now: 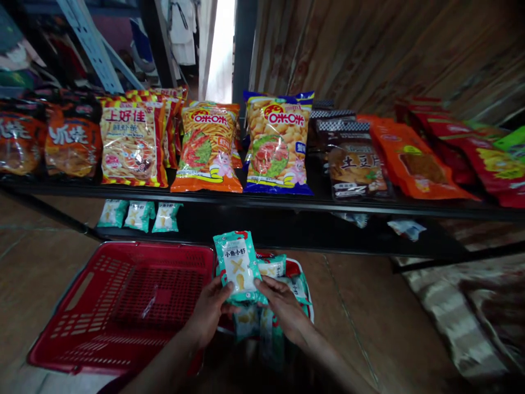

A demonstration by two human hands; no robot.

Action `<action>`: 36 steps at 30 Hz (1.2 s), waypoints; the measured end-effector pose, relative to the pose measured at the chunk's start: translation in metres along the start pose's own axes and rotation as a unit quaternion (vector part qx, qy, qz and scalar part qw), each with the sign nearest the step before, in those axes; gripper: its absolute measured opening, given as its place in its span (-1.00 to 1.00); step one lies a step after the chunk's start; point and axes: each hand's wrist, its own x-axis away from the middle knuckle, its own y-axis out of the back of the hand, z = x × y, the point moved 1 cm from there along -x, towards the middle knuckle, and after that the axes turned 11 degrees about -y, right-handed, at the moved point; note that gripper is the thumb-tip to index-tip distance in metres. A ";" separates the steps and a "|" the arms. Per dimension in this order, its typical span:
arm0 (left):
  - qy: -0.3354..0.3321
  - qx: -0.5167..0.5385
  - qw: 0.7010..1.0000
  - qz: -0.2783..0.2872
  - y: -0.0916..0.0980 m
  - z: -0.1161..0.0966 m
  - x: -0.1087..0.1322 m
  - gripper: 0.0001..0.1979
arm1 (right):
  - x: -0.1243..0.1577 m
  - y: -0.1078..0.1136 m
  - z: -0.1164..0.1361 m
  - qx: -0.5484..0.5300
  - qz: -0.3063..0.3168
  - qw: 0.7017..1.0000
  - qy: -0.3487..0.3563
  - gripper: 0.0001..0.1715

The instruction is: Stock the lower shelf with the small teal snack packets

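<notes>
A teal-and-white snack bag (238, 265) is held upright between my two hands, its printed front facing me. My left hand (211, 306) grips its lower left corner, thumb on the front. At the lower right corner, my right hand (283, 303) pinches it the same way. Right below is a red basket with a white rim (310, 306), filled with several matching teal snack bags (297, 287), partly hidden by my hands. Three more small teal bags (139, 215) stand in a row at the left of the lower shelf (197, 235).
A red plastic basket (82, 312) sits on the floor at the left. The upper black shelf (205, 198) carries rows of larger snack bags, among them an orange bag (209, 148) and a blue-and-yellow one (279, 145). A patterned cloth (455, 323) lies at the lower right.
</notes>
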 end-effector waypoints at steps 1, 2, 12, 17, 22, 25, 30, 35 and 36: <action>-0.001 0.004 1.000 -0.001 0.001 -0.002 -0.002 -0.51 | -0.001 -0.002 0.001 -0.004 -0.002 1.000 -0.004 -0.50; -0.004 0.007 1.000 0.000 0.001 -0.005 -0.003 -0.52 | 0.000 -0.005 0.001 -0.012 -0.004 1.000 -0.006 -0.51; -0.036 -0.012 0.999 0.013 -0.005 -0.011 0.023 -0.52 | 0.027 -0.004 -0.001 0.020 -0.014 0.995 0.093 -0.59; -0.010 -0.021 1.000 0.019 -0.006 -0.003 0.014 -0.54 | 0.030 -0.007 -0.006 0.001 -0.068 0.993 0.097 -0.57; -0.032 -0.033 0.999 0.020 -0.001 -0.004 -0.001 -0.53 | 0.022 -0.023 -0.004 -0.035 -0.056 0.997 0.049 -0.51; -0.036 -0.083 0.993 0.081 0.001 -0.017 -0.015 -0.55 | 0.014 -0.026 -0.004 -0.085 -0.065 0.993 0.047 -0.50; -0.040 -0.173 0.963 0.203 -0.014 -0.038 -0.058 -0.58 | -0.003 -0.014 0.001 -0.194 -0.107 0.974 0.055 -0.59; -0.087 -0.122 0.965 0.214 -0.026 -0.023 -0.097 -0.61 | -0.011 -0.003 0.012 -0.133 -0.122 0.979 0.094 -0.59; -0.095 -0.127 0.966 0.206 -0.027 -0.020 -0.103 -0.61 | -0.013 -0.004 0.014 -0.114 -0.124 0.980 0.104 -0.58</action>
